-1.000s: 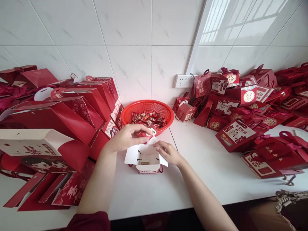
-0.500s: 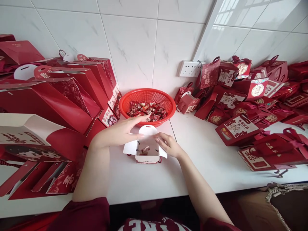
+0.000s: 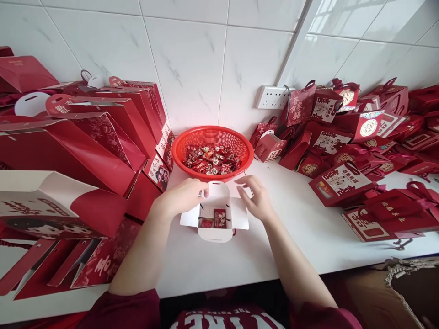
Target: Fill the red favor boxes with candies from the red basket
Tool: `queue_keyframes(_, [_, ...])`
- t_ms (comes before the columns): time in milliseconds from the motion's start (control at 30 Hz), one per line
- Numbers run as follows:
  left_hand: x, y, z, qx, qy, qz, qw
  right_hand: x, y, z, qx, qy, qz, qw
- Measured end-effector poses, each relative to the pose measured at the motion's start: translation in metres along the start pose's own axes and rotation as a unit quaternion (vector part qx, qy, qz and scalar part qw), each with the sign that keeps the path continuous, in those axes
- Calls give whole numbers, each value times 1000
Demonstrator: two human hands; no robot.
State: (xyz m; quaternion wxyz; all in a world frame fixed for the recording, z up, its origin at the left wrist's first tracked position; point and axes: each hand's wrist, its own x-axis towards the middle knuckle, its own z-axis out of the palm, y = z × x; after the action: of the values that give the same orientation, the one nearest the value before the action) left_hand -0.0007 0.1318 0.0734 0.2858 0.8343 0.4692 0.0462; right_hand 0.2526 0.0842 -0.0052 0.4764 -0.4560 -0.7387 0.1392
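Observation:
A small white-lined gift box (image 3: 214,234) stands with its flaps spread, in front of the red basket. Inside it lie a dark red printed packet (image 3: 220,218) and another red wrapped piece (image 3: 206,223). My left hand (image 3: 181,197) is bent over the box's back left corner, its fingers closed at the edge of the rear flap. On the other side, my right hand (image 3: 256,199) hovers by the right flap, thumb and fingers apart, holding nothing. Wrapped candies (image 3: 214,161) fill the bottom of the red plastic basket (image 3: 181,167).
Red gift bags (image 3: 113,119) stand in rows on the left of the white table (image 3: 192,269). Filled red gift boxes (image 3: 338,183) pile up at right. A socket strip (image 3: 272,97) is on the tiled wall. An open cardboard carton (image 3: 370,292) is at lower right.
My left hand has drawn back from the basket's front rim to the box's rear flap. My right hand has moved slightly right, its fingers wider. The box's front flap now lies folded outward.

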Motion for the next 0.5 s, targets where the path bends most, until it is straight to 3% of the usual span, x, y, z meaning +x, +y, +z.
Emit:
queue_keyframes(67, [-1, -2, 1, 12, -10, 12, 1000, 21, -4, -12, -33, 56, 1, 998])
queue_keyframes(133, [-2, -3, 1, 35, -16, 13, 999, 50, -5, -21, -56, 27, 6, 998])
queue_keyframes(233, [-6, -1, -1, 70, -27, 11, 997, 100, -2, -22, -89, -156, 67, 981])
queue_keyframes(300, [-10, 4, -5, 60, -20, 18, 998, 128, 4, -10, -109, -302, 118, 940])
queue_keyframes(367, [-15, 10, -12, 42, 15, 37, 998, 148, 12, 8, -133, -412, 126, 892])
queue_keyframes(433, [-18, 15, -20, 39, 82, 60, 994, 158, 19, 26, -155, -464, 116, 865])
queue_keyframes(500, [-18, 15, -27, 48, 153, 67, 985, 162, 26, 39, -164, -471, 104, 860])
